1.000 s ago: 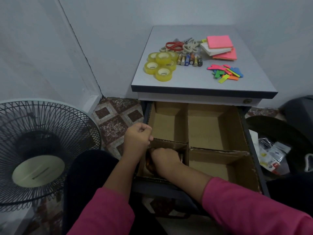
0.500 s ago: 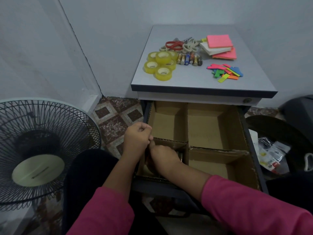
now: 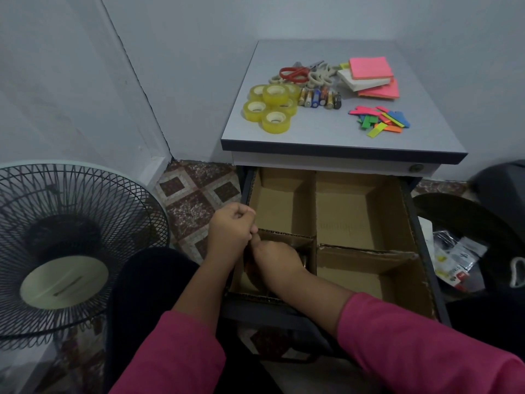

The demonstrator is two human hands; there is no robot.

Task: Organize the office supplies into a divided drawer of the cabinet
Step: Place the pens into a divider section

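Observation:
The cabinet's drawer (image 3: 420, 251) is pulled open and split by cardboard dividers into several compartments. My left hand (image 3: 231, 231) is a curled fist at the drawer's left wall, with nothing showing in it. Touching it, my right hand (image 3: 277, 258) reaches down into the near left compartment; its fingers are hidden, and something dark lies under it. On the cabinet top (image 3: 312, 137) lie yellow tape rolls (image 3: 270, 106), batteries (image 3: 319, 98), scissors (image 3: 294, 73), sticky note pads (image 3: 369, 68) and coloured tabs (image 3: 379, 119).
A floor fan (image 3: 65, 245) stands at the left, close to my knee. Walls close in behind and left of the cabinet. A plastic bag of packets (image 3: 454, 260) and dark objects lie on the floor to the right.
My right hand has risen a little inside the near left compartment and now meets my left fist. The left hand has hardly moved.

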